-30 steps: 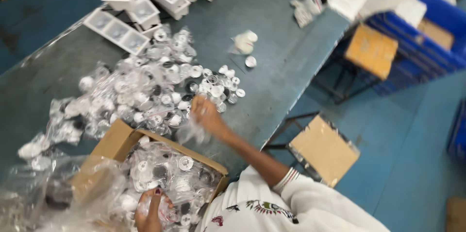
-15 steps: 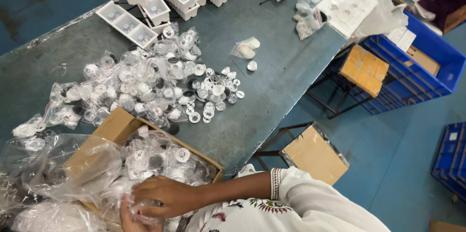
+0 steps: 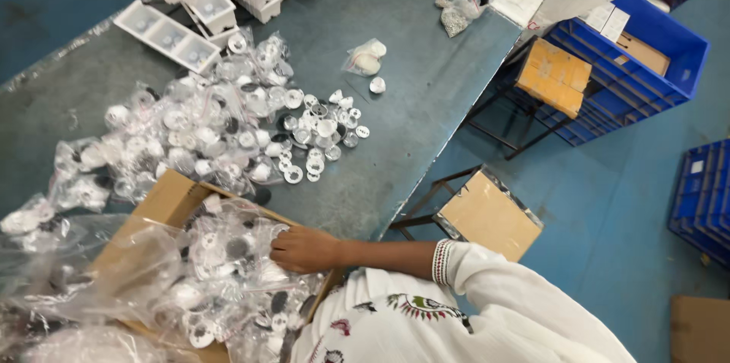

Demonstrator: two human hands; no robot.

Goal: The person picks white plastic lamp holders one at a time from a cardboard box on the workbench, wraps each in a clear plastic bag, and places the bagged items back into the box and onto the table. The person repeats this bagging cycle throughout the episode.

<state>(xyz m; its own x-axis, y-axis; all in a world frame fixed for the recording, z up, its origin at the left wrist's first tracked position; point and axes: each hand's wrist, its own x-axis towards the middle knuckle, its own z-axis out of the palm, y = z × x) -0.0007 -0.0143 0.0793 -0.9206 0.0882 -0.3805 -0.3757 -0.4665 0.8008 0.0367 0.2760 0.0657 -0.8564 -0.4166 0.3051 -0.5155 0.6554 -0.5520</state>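
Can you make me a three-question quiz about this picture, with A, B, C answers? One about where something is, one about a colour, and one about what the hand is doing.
1. Where is the right hand?
A. In the cardboard box among little clear bags
B. On the stool
C. Inside the blue crate

2. What colour are the plastic crates beside the table?
A. Red
B. Blue
C. Yellow

3. How is the right hand placed?
A. Raised high above the table
B. Waving at someone
C. Resting knuckles-up on the bags in the box

Answers:
1 A, the hand lies over the bags inside the open box.
2 B, the crates at the right are bright blue.
3 C, the hand is low with its fingers curled onto the bags; what they grip is hidden.
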